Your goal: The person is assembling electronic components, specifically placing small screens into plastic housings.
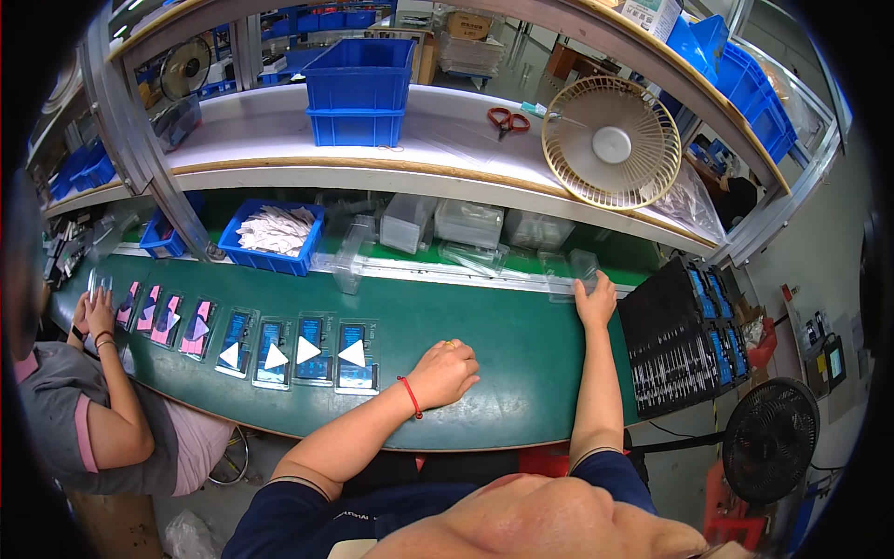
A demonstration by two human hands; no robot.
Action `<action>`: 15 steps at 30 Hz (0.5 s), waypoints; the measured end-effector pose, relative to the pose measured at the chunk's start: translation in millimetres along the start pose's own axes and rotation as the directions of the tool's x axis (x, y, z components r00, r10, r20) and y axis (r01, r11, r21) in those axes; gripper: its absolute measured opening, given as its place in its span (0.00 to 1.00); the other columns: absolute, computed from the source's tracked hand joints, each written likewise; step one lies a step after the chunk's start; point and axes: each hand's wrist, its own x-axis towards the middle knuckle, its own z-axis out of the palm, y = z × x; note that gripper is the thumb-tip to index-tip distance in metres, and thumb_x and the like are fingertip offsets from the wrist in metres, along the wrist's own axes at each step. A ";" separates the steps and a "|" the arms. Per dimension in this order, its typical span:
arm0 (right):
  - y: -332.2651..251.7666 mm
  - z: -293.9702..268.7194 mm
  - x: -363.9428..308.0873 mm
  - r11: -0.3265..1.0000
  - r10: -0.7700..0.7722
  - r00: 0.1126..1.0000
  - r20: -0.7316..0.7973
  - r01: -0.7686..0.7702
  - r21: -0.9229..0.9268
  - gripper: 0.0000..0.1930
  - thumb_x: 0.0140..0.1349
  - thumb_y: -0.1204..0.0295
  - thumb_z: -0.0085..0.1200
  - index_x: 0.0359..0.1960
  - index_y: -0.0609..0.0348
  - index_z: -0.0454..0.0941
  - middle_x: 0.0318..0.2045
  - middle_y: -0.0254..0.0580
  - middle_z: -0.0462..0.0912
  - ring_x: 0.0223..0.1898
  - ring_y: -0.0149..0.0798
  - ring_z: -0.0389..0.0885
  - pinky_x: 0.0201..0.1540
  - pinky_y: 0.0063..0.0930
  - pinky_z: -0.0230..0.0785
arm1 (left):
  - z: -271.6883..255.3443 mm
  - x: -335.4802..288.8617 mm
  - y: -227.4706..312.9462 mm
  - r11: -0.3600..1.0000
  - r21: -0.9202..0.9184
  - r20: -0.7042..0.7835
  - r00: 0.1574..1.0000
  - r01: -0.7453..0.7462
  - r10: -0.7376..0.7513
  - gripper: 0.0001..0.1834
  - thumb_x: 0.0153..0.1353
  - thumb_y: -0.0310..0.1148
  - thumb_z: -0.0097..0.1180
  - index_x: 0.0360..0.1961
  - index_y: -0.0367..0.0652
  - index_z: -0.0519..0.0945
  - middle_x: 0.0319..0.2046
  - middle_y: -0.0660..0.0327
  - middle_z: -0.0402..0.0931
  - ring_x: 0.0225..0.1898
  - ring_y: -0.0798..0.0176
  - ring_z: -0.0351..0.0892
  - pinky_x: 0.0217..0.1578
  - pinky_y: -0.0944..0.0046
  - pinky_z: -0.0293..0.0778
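My left hand (445,373) rests on the green tabletop (503,401), its fingers curled in and nothing showing from them. To its left stands a row of clear plastic trays with blue inserts (357,359), each with a white triangle on it. At the far right of the table my right hand (596,300) is closed on the edge of a clear plastic tray (584,265); its fingertips are partly hidden. Beside that hand stands a black rack (666,345) holding several dark, flat pieces with blue faces.
Clear plastic boxes (468,224) and a blue bin with white slips (272,238) line the back edge. Above, a shelf bears stacked blue bins (358,93), red-handled scissors (507,121) and a cream basket (612,144). At left, a co-worker's hands (96,315) are near pink-insert trays (196,328).
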 end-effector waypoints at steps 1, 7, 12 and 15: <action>-0.9 0.0 0.4 1.000 0.000 1.000 0.001 0.000 0.000 0.31 0.52 0.53 0.61 0.55 0.56 0.70 0.49 0.54 0.74 0.51 0.58 0.71 0.53 0.47 0.64 | 0.1 0.0 -0.2 1.000 -0.001 0.000 1.000 0.001 -0.001 0.07 0.55 0.34 0.59 0.26 0.41 0.82 0.32 0.58 0.77 0.41 0.55 0.74 0.44 0.55 0.70; 0.1 0.6 2.5 1.000 0.015 1.000 0.021 -0.015 0.019 0.32 0.51 0.53 0.61 0.55 0.55 0.70 0.50 0.53 0.73 0.52 0.56 0.70 0.54 0.48 0.63 | 0.9 0.8 -0.7 1.000 0.010 0.003 1.000 -0.002 0.002 0.07 0.55 0.34 0.59 0.26 0.42 0.82 0.33 0.58 0.77 0.42 0.54 0.74 0.45 0.55 0.70; -0.2 0.0 1.9 1.000 0.014 1.000 0.020 -0.014 0.011 0.32 0.51 0.53 0.61 0.55 0.55 0.70 0.50 0.53 0.73 0.52 0.56 0.70 0.54 0.48 0.63 | 1.6 0.2 -1.2 1.000 0.015 -0.003 1.000 -0.006 0.006 0.07 0.55 0.34 0.59 0.27 0.41 0.82 0.33 0.58 0.77 0.41 0.54 0.75 0.45 0.55 0.70; -2.0 -0.4 2.3 1.000 0.018 1.000 0.021 -0.019 0.019 0.31 0.51 0.54 0.61 0.55 0.55 0.70 0.50 0.53 0.73 0.52 0.56 0.70 0.54 0.47 0.63 | 0.7 0.3 -1.4 1.000 0.012 0.000 1.000 -0.006 0.006 0.07 0.55 0.34 0.59 0.26 0.41 0.82 0.33 0.58 0.77 0.41 0.54 0.75 0.44 0.55 0.71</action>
